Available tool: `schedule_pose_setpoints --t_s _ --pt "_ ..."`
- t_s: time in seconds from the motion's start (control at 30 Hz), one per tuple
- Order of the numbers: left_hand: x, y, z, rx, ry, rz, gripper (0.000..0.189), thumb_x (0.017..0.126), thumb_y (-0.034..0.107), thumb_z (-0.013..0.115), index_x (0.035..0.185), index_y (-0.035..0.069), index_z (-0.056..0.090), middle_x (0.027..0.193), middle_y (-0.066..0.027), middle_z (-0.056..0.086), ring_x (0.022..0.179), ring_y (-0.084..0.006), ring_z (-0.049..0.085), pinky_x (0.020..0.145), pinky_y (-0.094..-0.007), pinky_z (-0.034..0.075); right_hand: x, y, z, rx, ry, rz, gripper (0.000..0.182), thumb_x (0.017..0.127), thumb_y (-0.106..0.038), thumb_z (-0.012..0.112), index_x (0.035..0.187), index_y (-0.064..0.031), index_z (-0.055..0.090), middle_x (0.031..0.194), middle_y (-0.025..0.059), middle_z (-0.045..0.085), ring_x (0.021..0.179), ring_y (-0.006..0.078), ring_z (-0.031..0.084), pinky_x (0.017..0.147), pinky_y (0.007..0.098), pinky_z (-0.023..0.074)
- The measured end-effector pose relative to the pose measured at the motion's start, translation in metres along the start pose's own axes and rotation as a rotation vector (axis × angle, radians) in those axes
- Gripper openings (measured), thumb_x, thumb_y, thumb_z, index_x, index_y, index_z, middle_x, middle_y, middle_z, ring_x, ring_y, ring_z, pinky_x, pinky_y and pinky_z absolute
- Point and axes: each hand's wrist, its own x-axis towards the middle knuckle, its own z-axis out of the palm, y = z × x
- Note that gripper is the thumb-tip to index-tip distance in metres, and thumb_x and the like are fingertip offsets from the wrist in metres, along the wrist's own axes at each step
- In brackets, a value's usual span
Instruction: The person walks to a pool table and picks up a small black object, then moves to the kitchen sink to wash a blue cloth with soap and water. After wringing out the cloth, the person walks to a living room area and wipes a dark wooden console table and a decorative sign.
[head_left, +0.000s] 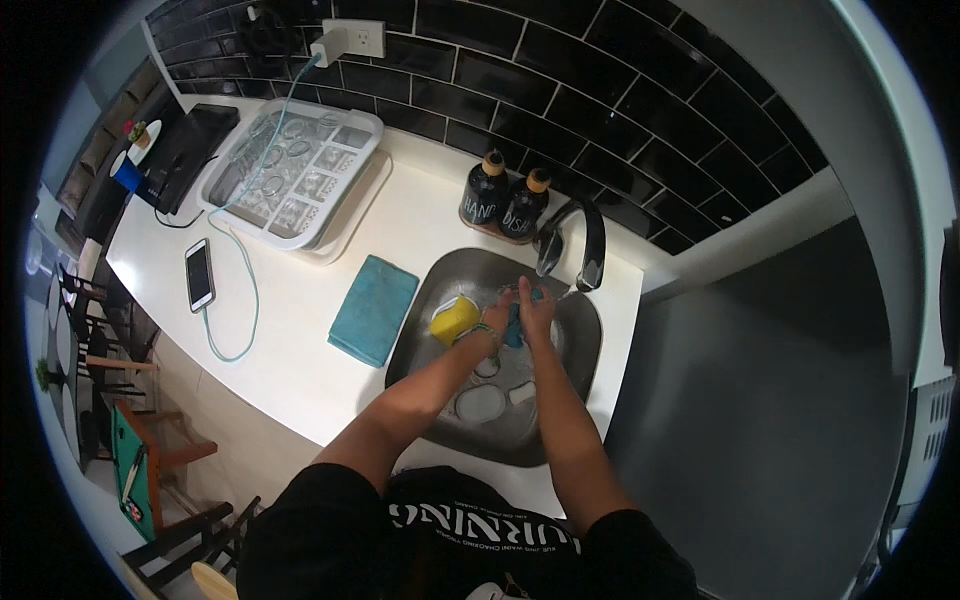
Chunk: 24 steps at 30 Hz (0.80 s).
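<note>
Both my hands are over the stainless steel sink (416, 375), near the black faucet (592, 247), with water on them. A wet teal cloth (514, 330) hangs between them and touches my right hand (535, 309). My left hand (495, 319) is beside it, fingers partly hidden; whether it grips the cloth or something else is unclear. A yellow sponge or cloth (454, 321) rests on a white-rimmed item left of my left hand. Lower in the sink lie a round clear item (481, 404) and a small white piece (523, 392).
A folded teal cloth (373, 310) lies left of the sink. Two black pump bottles (484, 195) stand behind it. Farther left are a white dish rack (300, 238) with clear glassware and a phone (199, 275) on a charging cable. A grey surface (750, 405) is at the right.
</note>
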Motion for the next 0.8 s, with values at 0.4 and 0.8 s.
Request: schedule_pose_setpoints --t_s 0.4,0.8 --pt "-0.018 0.036 0.028 -0.12 0.016 -0.011 0.074 0.083 0.06 0.038 0.123 -0.001 0.044 0.112 -0.0193 0.054 0.105 -0.0292 0.052 0.087 -0.0386 0.041 -0.024 -0.041 0.012 0.029 0.172 0.002 0.04 0.08 -0.035 0.063 0.081 0.0048 0.059 0.07 0.0121 0.06 0.066 0.0196 0.056 0.064 0.0313 0.0445" --pt "-0.048 0.041 -0.045 0.283 0.03 0.114 0.069 0.076 0.055 0.055 0.12 0.003 0.049 0.119 -0.0189 0.05 0.111 -0.0297 0.048 0.091 -0.0366 0.038 0.036 -0.009 -0.014 -0.862 -0.51 -0.145 0.05 0.082 -0.044 0.05 0.101 0.0009 0.061 0.107 0.0231 0.056 0.1 0.0378 0.053 0.087 0.0423 0.0404"
